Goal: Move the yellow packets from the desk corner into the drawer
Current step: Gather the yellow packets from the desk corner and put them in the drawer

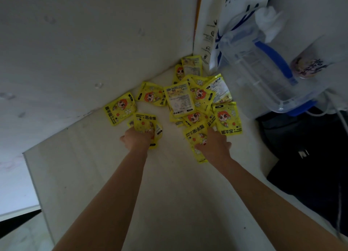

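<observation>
Yellow packets [190, 98]: glossy foil sachets heaped in the desk's far corner where two white walls meet, some face up with a red-haired cartoon figure, some showing a pale printed back; they overlap loosely, and two lie apart on the left beside the wall.
Left hand [137, 139]: fingers curled round a small bunch of packets [146, 125], gripping them from the near side (fingertips are hidden under the foil).
Right hand [213, 146]: lies on a face-up packet [196, 137] at the near edge of the heap, fingers reaching toward the pile; whether they pinch it or only press on it I cannot tell.
Desk [160, 184]: pale, faintly grained top, both bare forearms stretched across it.
Paper bag [239, 9]: white with dark coffee lettering, standing against the wall just right of the heap.
Plastic box [263, 71]: clear, with blue handle and clips, tipped beside the bag, near the pile's right side.
Dark bag [301, 156]: black, on the desk's right, well apart from the hands.
</observation>
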Tool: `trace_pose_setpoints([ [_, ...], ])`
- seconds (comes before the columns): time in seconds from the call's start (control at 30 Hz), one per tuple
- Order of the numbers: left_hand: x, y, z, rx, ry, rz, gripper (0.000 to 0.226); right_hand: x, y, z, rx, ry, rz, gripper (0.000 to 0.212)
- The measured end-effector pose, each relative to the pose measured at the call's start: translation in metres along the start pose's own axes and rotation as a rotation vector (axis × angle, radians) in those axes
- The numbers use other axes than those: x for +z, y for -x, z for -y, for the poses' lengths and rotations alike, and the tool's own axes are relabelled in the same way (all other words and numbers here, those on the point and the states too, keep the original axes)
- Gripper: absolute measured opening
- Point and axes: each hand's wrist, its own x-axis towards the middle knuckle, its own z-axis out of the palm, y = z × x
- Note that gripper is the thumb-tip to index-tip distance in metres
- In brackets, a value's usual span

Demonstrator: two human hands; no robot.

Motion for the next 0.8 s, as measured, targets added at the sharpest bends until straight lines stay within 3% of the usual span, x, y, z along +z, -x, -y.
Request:
trace_pose_setpoints([
  [0.37,-0.002,0.017,0.003,0.059,0.137,0.028,0.032,0.000,0.014,-0.002,-0.085,-0.050,-0.040,0.038],
  [0.53,-0.012,0.022,0.008,0.150,0.181,0.088,0.029,-0.021,0.011,-0.017,-0.001,-0.225,-0.063,0.059],
  [0.73,-0.027,0.020,0.011,0.216,0.221,0.084,0.034,-0.046,-0.010,-0.035,0.084,-0.372,-0.100,0.057],
  [0.8,-0.030,0.021,0.006,0.253,0.229,0.066,0.048,-0.051,-0.022,-0.043,0.067,-0.420,-0.150,0.057],
])
